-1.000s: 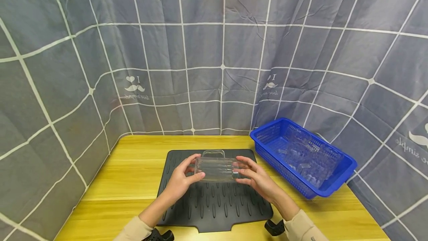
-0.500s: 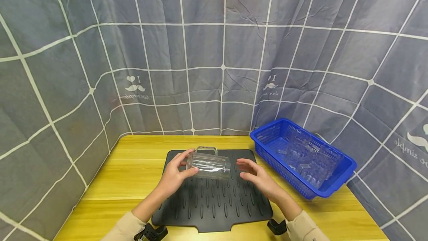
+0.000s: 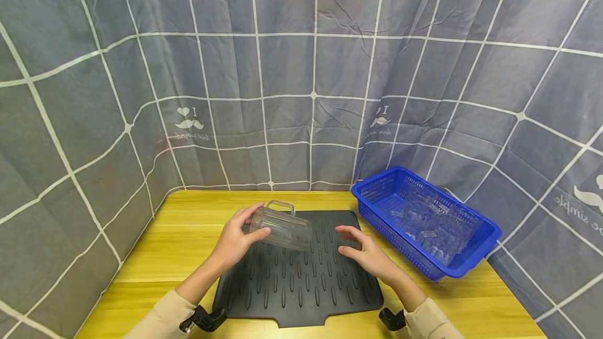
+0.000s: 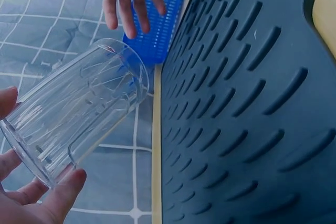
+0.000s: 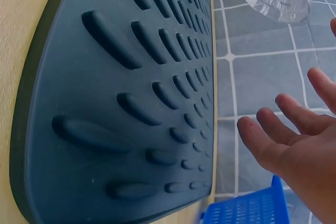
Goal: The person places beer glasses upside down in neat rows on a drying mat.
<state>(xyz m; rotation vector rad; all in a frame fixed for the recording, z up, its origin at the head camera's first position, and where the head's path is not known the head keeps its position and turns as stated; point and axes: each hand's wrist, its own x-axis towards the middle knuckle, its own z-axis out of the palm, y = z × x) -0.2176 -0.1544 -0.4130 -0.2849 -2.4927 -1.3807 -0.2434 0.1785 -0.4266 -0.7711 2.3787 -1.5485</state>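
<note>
Above a black, ridged mat's (image 3: pixel 301 281) far-left part, the left hand (image 3: pixel 235 237) curls round one end of a clear, cylindrical glass mug (image 3: pixel 285 229), long axis crosswise, free end rightward, handle toward the far edge. The right hand (image 3: pixel 367 256), fingers parted, holds nothing, near a perforated blue basket (image 3: pixel 482 249).

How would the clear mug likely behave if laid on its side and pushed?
The clear mug probably keeps its shape, as it looks evenly cylindrical, with no dents in view. It looks like glass, from its transparency and glossy highlights, so a knock might chip it. Being round, it may roll a little, though the protruding handle would likely stop it.
</note>
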